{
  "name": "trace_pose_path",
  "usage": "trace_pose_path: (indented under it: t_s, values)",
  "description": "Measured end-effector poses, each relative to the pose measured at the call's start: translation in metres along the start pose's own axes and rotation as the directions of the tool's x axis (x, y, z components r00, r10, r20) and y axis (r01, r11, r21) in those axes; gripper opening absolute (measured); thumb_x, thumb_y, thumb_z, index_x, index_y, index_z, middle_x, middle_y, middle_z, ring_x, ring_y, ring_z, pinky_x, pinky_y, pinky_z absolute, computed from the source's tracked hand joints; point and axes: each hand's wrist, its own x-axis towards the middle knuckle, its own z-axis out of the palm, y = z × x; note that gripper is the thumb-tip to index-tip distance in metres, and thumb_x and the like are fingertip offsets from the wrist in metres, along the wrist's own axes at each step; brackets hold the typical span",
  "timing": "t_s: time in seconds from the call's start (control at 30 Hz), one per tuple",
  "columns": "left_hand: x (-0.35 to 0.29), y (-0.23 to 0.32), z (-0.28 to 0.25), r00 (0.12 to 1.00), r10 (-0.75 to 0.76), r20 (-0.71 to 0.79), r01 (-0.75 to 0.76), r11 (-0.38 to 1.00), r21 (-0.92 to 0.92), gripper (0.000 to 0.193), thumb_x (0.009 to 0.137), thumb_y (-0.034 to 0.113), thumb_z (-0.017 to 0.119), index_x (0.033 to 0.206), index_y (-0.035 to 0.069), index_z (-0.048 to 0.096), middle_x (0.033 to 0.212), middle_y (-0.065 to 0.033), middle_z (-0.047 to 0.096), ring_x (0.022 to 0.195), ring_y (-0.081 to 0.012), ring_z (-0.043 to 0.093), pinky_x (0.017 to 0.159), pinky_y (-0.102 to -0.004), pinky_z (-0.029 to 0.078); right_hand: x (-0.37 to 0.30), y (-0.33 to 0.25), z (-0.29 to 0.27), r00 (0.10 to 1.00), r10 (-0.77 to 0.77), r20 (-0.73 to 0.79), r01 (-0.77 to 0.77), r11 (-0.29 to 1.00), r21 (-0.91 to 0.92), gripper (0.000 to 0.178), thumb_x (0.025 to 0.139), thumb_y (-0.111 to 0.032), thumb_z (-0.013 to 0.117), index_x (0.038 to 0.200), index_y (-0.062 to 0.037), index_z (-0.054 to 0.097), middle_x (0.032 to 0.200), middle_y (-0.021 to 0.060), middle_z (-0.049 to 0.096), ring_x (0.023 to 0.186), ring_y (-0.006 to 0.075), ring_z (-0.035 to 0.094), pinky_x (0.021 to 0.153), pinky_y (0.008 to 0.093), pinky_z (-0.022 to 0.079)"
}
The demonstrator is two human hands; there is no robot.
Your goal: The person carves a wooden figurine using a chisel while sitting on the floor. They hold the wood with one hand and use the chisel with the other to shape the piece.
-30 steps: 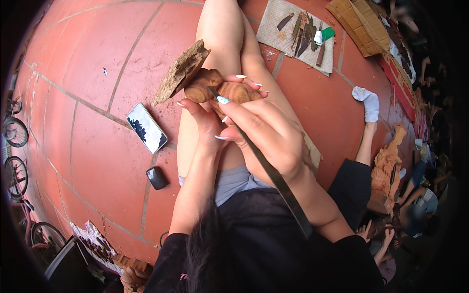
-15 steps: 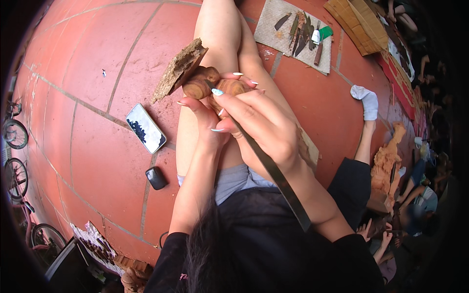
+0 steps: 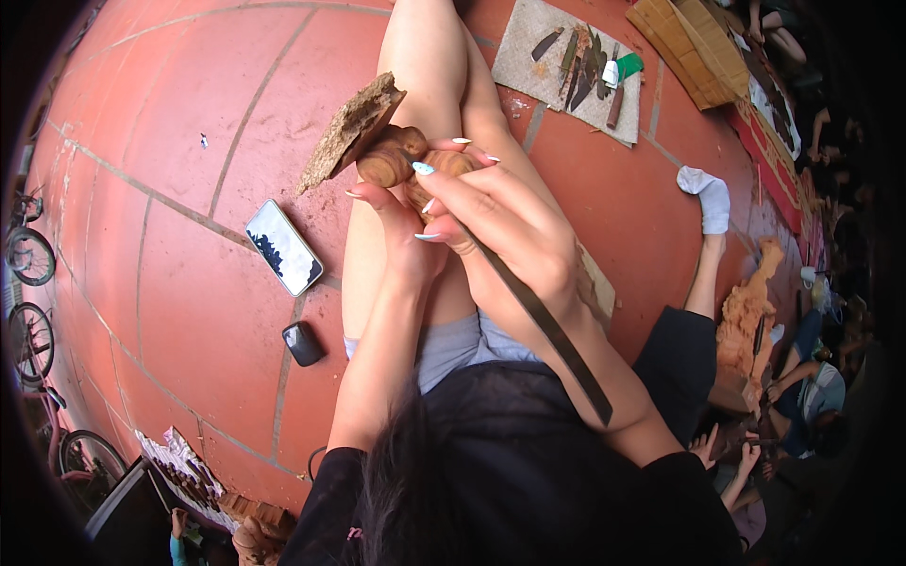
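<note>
A rounded brown wood carving [image 3: 385,164] with a rough, bark-like slab [image 3: 342,132] at its far left side is held over my lap. My left hand [image 3: 408,236] cradles it from below, thumb against the near side and fingertips showing beyond it. In my right hand [image 3: 524,231] is a long, flat dark metal carving tool [image 3: 552,335], pinched between thumb and fingers like a pen. Its long shank runs back over my right forearm. The working tip is hidden behind my fingers at the wood.
A phone [image 3: 283,247] and a small black case [image 3: 302,343] lie on red floor tiles at the left. Ahead right, a pale mat [image 3: 528,57] bears several carving tools. A cardboard piece [image 3: 694,52], a reddish carved wood piece [image 3: 746,302] and other people are at the right.
The tool's rear end has swung slightly rightward and away from me, and its tip has gone out of sight behind my fingers. The carving has shifted very slightly right.
</note>
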Motion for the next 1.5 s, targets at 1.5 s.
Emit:
trace_pose_path:
  t_s: [1.5]
  values:
    - [-0.013, 0.013, 0.039, 0.989, -0.055, -0.141, 0.059, 0.998, 0.019, 0.105, 0.074, 0.089, 0.021, 0.118, -0.001, 0.052, 0.108, -0.0183, 0.063, 0.103, -0.0260, 0.062, 0.094, -0.0359, 0.048, 0.007, -0.012, -0.017, 0.999, 0.008, 0.038, -0.009, 0.999, 0.036, 0.024, 0.081, 0.004, 0.068, 0.104, 0.0073, 0.066, 0.087, 0.0154, 0.065, 0.080, 0.0257, 0.066, 0.075, 0.0321, 0.055]
